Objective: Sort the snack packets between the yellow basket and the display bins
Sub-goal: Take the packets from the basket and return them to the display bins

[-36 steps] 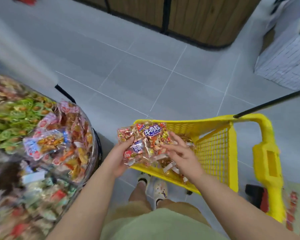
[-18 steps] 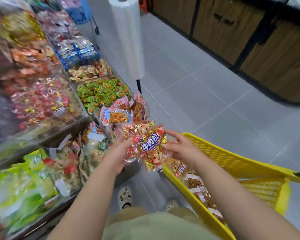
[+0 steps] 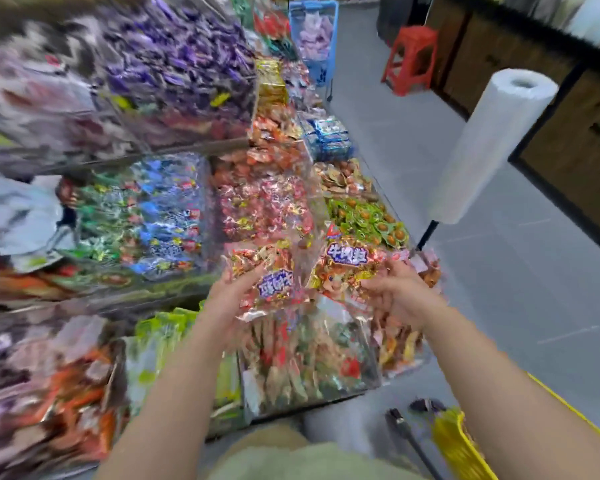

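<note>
My left hand (image 3: 234,299) grips a bunch of red-and-gold snack packets (image 3: 267,282) with a purple label, held over the display bins (image 3: 201,209). My right hand (image 3: 392,289) holds a second bunch of the same snack packets (image 3: 347,265) a little to the right. Both bunches hover above the clear bins of mixed sweets. Only a corner of the yellow basket (image 3: 461,441) shows at the bottom right, behind my right forearm. The picture is blurred by motion.
A white roll of plastic bags (image 3: 489,147) stands on a black pole right of the bins. A red stool (image 3: 411,57) and a blue trolley (image 3: 314,39) stand further down the grey tiled aisle. Wooden cabinets (image 3: 568,109) line the right side.
The view swung left from the basket to the bins. The one bunch of packets held by both hands is now split, one part in each hand, moved out over the bins.
</note>
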Motion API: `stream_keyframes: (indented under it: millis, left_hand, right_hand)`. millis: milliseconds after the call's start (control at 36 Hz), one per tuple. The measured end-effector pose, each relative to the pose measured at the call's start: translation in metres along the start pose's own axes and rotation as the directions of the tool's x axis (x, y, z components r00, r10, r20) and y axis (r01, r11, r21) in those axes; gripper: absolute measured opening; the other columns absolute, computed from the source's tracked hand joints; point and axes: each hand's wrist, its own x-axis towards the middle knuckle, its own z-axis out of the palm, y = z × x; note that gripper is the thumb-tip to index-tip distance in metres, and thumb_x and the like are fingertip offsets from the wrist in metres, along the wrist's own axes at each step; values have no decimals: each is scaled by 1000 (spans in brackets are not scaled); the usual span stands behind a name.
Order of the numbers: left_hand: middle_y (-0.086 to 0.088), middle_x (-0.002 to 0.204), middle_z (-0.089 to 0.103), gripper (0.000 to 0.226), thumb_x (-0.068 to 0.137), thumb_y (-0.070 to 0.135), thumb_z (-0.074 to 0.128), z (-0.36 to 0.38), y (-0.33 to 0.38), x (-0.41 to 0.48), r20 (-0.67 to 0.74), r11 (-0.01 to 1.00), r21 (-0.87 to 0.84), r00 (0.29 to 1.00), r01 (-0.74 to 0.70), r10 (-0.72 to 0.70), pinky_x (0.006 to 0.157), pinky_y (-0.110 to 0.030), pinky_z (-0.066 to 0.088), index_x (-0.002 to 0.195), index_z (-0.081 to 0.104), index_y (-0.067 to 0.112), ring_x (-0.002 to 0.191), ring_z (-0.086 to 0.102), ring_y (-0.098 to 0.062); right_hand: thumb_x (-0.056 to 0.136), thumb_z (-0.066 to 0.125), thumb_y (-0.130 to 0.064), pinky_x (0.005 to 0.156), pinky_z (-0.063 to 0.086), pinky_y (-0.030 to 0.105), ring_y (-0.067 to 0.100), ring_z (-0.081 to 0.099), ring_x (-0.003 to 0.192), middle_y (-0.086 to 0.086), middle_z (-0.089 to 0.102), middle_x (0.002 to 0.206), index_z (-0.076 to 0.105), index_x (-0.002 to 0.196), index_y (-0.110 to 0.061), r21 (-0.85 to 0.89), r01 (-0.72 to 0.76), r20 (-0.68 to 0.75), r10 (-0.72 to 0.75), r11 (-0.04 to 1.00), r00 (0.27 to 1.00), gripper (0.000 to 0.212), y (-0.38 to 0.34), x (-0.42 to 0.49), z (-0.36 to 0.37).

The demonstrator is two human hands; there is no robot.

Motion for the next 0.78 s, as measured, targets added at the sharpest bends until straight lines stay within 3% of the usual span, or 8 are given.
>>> stream_keyframes:
  millis: [56,139,250,389,528,583,722,778]
  left_hand:
    - [10,84,75,27,81,29,73,-23,15,14,-24,998,20,998,-58,59,64,-31,54,105,62,27,77,72,-9]
    - [21,69,71,32,89,24,65,-48,37,30,-81,993,-10,990,-117,116,49,-22,50,113,49,37,59,67,2]
    - [26,62,66,64,86,29,69,-65,57,47,-120,984,-43,979,-173,166,61,-29,43,137,33,41,63,63,2]
    - [18,95,61,40,80,37,73,-77,67,63,-93,985,-60,984,-160,154,87,-41,40,106,41,40,94,56,-8]
    - [30,72,69,22,84,34,70,-75,75,71,-37,982,-7,982,-186,186,68,-30,41,94,50,37,70,66,9]
    - [23,86,73,28,82,35,72,-75,78,75,-40,981,5,980,-193,193,76,-37,49,103,55,41,88,68,1]
    - [6,121,67,71,75,42,76,-77,89,81,-47,981,-27,981,-190,188,100,-45,43,138,48,26,117,59,-21]
    - [8,121,67,76,71,44,78,-79,91,85,-50,980,-22,979,-200,199,99,-43,44,138,48,25,117,59,-20]
  right_hand:
    - [78,58,17,47,51,25,14,63,53,12,54,90,34,134,-26,-90,40,-15,-41,995,999,74,-17,20,14]
    - [75,55,16,46,48,24,12,57,48,5,56,64,56,102,-34,-139,75,-85,-87,987,993,57,-43,49,35]
    - [67,60,4,47,44,25,15,53,50,6,54,62,56,76,-17,-416,48,-227,-155,908,961,23,-73,88,61]
    - [68,58,-5,47,41,20,20,56,57,-5,56,53,58,60,-26,-834,32,-99,-207,551,973,22,-87,123,101]
    - [77,48,4,45,43,22,16,55,59,9,63,116,59,124,-35,-940,11,22,27,340,999,62,-74,151,126]
    - [78,45,8,41,41,19,13,55,58,10,44,141,53,129,-37,-955,6,28,71,296,997,69,-70,158,126]
    - [75,70,-4,44,43,22,14,58,66,7,52,127,33,145,-18,-922,-45,-34,35,385,999,80,-66,176,117]
    - [71,80,-16,62,52,29,22,60,92,11,46,136,22,147,-17,-935,69,37,-96,348,995,96,-68,177,115]
